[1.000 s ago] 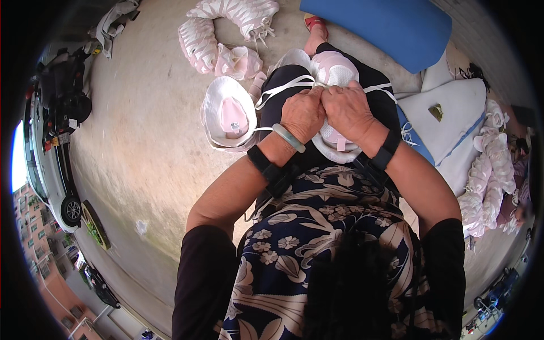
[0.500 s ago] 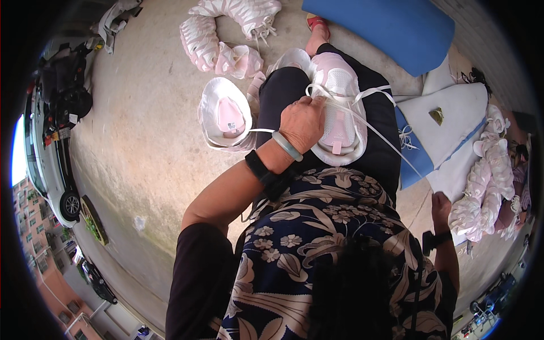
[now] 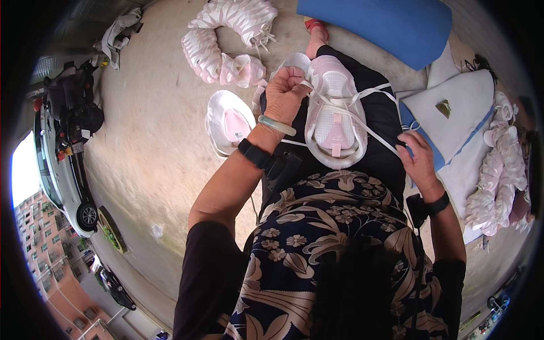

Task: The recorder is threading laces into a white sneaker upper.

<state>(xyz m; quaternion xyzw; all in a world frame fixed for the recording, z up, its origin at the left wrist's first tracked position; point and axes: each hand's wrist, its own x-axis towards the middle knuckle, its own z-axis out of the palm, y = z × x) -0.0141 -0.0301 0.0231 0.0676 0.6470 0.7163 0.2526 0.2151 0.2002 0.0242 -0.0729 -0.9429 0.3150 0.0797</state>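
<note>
- The white-and-pink mesh shoe [image 3: 335,139] sits on my black-trousered lap [image 3: 386,164], toe pointing away and heel collar towards me, seemingly so that both hands can reach its lacing.
- My left hand [image 3: 286,95] pinches the flat white lace [image 3: 369,128] beside the tongue, probably to keep that part from slackening.
- My right hand [image 3: 419,160] is loosely spread, thumb apart from the fingers, near the lace's other stretch; I cannot tell whether it touches.
- My left forearm reaches up and inward, wrist raised under a pale green bangle [image 3: 276,125]; my right arm bends out beside my hip.
- Another pale pink-lined shoe [image 3: 233,122] stands to my left, perhaps within easy reach.
</note>
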